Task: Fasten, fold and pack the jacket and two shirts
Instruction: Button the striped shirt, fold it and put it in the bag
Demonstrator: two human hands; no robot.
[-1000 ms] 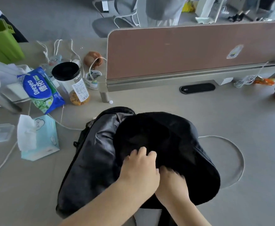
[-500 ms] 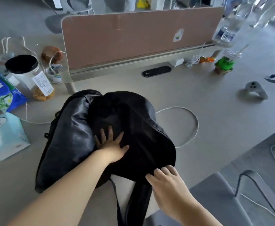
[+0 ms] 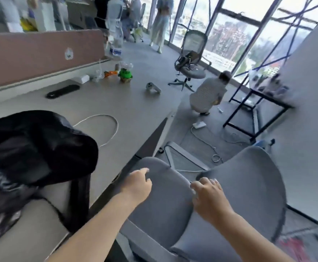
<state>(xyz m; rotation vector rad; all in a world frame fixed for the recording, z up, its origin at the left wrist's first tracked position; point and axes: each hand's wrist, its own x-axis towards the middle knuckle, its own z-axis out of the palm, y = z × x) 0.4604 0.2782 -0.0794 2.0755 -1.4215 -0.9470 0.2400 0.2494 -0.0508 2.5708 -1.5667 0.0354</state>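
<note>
- Black bag [image 3: 41, 144]: lies at 9 o'clock on the surface [image 3: 128, 110], strap hanging over the near edge. No jacket or shirt is visible.
- Left hand [image 3: 138, 184], 6 o'clock: fingers loosely curled, empty, over the grey chair [image 3: 248, 182].
- Right hand [image 3: 209, 200], 5 o'clock: relaxed, empty; contact with the chair cannot be confirmed.
- Judged procedure: locate the next garment before reaching, and keep the bag clear of the white cable [image 3: 114, 129].

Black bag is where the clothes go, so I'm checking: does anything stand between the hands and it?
Nothing visible does. The left hand and right hand are over the grey chair, empty; the black bag lies on the desk to their left, only bare desk between.
</note>
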